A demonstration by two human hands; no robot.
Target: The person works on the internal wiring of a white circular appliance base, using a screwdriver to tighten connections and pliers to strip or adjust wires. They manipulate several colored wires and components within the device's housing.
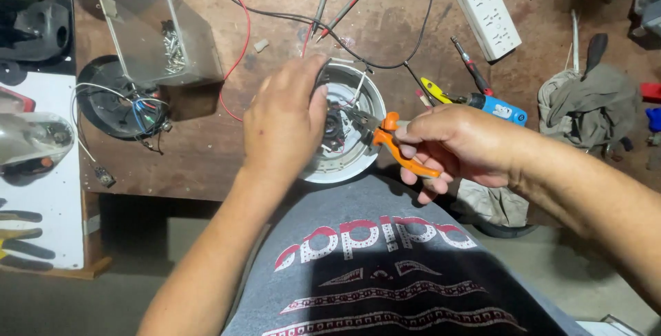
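A round white appliance base [358, 95] with a dark central part [335, 124] and thin wires lies at the near edge of the wooden workbench [385, 40]. My left hand [282, 122] grips its left rim and covers part of it. My right hand [458, 147] holds orange-handled pliers [396, 144], whose dark jaws reach into the middle of the base, next to the dark part. Whether the jaws pinch a wire is hidden.
A clear plastic box [155, 29] with screws, a black disc with loose wires [117, 105], red and black probe leads [330, 5], a white power strip [482, 9], screwdrivers [471, 67], a blue tool [501, 109] and a grey rag [592, 102] crowd the bench.
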